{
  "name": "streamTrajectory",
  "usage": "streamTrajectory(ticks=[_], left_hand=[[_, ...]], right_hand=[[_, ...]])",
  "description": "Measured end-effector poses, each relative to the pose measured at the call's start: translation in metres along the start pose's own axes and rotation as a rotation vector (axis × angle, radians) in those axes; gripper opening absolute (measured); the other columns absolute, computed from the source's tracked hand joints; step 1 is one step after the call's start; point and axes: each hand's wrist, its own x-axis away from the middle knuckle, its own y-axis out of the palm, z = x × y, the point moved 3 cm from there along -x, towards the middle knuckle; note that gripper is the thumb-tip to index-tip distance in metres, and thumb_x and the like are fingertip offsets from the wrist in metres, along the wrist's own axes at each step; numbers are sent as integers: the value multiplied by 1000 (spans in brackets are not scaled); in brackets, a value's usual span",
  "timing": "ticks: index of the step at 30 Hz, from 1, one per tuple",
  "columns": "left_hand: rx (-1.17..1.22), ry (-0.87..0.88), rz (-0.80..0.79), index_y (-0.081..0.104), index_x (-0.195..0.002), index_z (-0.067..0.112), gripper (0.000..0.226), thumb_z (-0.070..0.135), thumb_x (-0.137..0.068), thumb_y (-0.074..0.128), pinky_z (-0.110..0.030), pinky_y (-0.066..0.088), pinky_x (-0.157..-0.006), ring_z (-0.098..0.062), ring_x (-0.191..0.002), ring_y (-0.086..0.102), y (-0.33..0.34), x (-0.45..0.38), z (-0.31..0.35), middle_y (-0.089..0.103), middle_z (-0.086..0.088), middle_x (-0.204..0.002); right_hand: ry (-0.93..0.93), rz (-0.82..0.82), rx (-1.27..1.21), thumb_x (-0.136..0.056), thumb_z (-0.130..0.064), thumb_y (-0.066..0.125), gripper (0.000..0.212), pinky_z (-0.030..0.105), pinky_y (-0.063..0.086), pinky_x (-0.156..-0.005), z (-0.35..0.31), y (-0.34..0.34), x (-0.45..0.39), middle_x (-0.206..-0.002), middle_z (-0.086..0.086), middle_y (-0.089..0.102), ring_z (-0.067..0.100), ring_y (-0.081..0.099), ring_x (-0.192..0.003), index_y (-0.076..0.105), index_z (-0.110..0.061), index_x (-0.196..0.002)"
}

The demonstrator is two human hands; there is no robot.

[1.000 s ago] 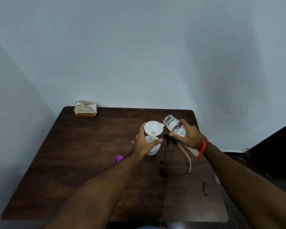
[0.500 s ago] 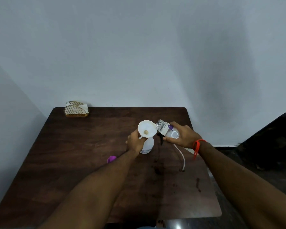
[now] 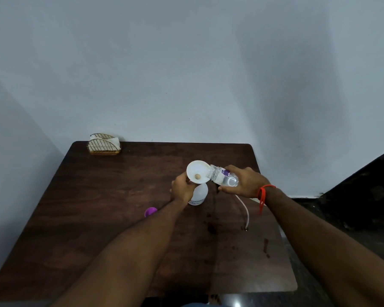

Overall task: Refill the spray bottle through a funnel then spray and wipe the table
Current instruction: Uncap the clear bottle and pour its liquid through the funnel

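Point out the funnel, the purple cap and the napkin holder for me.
funnel (image 3: 197, 173): head view, on the inside of its white bowl.
purple cap (image 3: 150, 211): head view, on its visible top, beside the left forearm.
napkin holder (image 3: 104, 147): head view, on its front wire grille, far left corner of the table.

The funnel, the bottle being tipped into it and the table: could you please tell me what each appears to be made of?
The funnel looks like opaque white plastic, smooth and matte, with a thin moulded rim. The tipped water bottle seems to be clear thin plastic; it is see-through, with bright highlights and a purple label. The table appears to be dark wood or wood veneer, showing grain streaks and a dull sheen.
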Motion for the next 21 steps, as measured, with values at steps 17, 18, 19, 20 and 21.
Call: streamTrajectory(ticks=[17,18,19,20,21], left_hand=[[19,13,-60,71,-114,17,44,32,-74,83,-24,49,-81,-20,-104,67,-8,2,10,74,-6,-107],[14,15,-60,71,-114,17,44,31,-74,83,-22,46,-79,-20,-104,67,-9,2,11,74,-6,-108],[10,15,-61,71,-115,16,45,31,-75,82,-21,44,-78,-20,-104,67,-9,2,11,74,-6,-109],[5,17,-60,71,-115,15,45,31,-75,82,-20,44,-78,-20,-105,67,-10,2,12,74,-7,-109],[2,17,-61,71,-115,15,45,31,-75,82,-20,44,-78,-20,-105,66,-10,2,12,74,-7,-110]], right_hand=[[20,-9,58,-68,-81,60,66,39,57,-79,-7,-6,-3,-98,-7,70,18,65,-89,51,-39,-118],[18,-18,57,-70,-77,63,65,38,57,-78,-8,-7,-4,-99,-6,71,18,66,-88,52,-36,-120],[14,-23,58,-73,-73,66,64,37,57,-78,-9,-8,-4,-99,-5,71,17,67,-87,53,-33,-121],[13,-24,64,-74,-69,68,63,35,57,-77,-10,-10,-5,-99,-5,71,17,67,-86,54,-31,-123],[11,-24,72,-75,-67,69,63,34,56,-77,-11,-11,-6,-99,-5,71,17,66,-86,54,-30,-123]])
